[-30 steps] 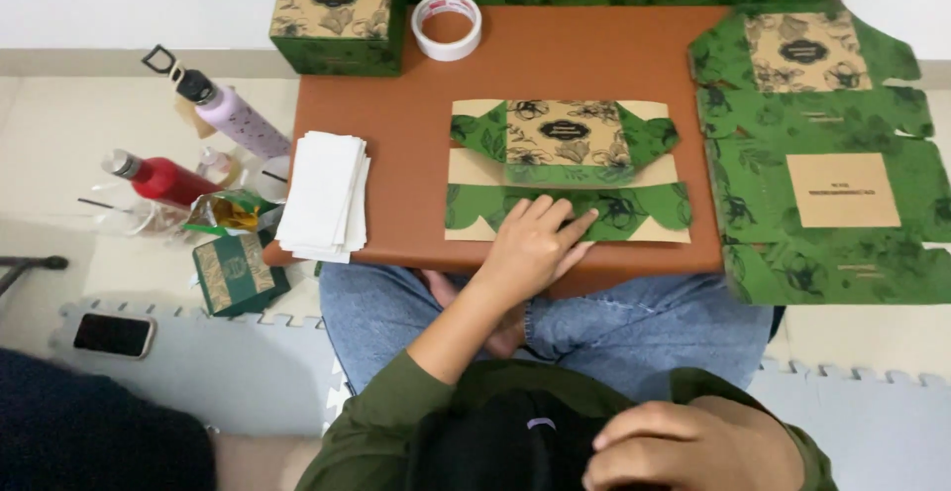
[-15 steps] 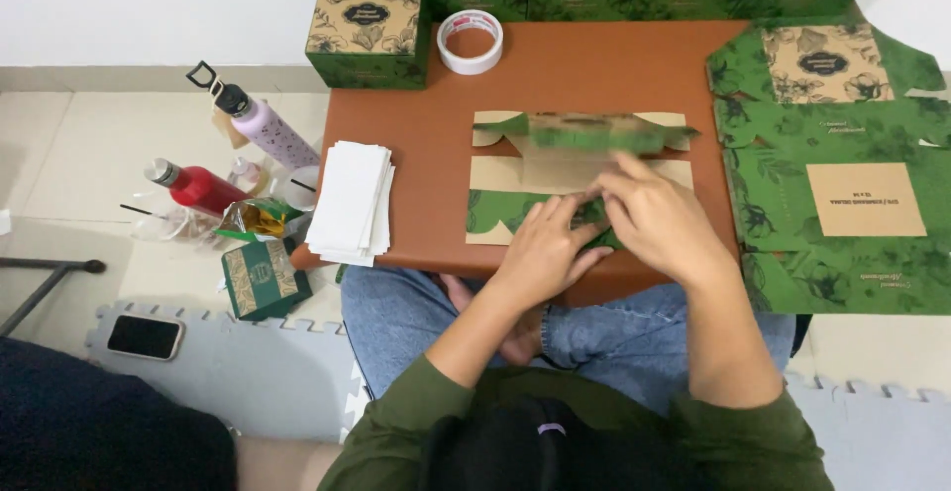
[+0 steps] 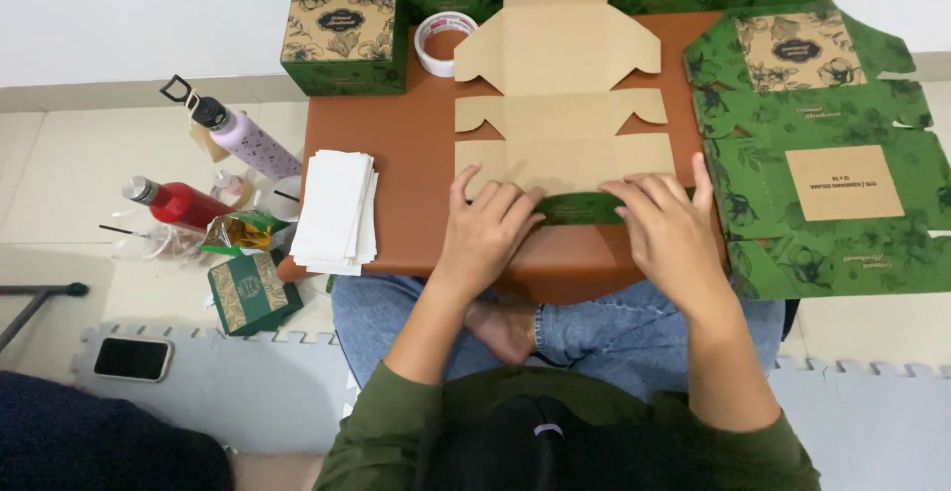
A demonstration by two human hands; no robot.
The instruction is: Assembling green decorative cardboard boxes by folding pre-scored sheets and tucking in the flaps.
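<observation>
A person sits at a small brown table (image 3: 396,154). A flat cardboard box (image 3: 560,105) lies open on the table, plain brown side up. It is in the middle of the table, reaching from the far edge almost to the near edge.

Both hands press on the near flap of the box, which is folded over so its green side shows. The left hand (image 3: 485,233) lies flat with its fingers spread a little apart. The right hand (image 3: 669,228) lies flat too, fingers spread, thumb sticking out. Neither hand grips anything; they just push down.

A stack of white paper (image 3: 335,209) sits on the left part of the table. A roll of tape (image 3: 444,42) and a finished green box (image 3: 342,35) are at the far left corner. A pile of flat green boxes (image 3: 822,154) lies just to the right of the table. Bottles (image 3: 213,169) and a phone (image 3: 132,358) are on the floor to the left of the table
</observation>
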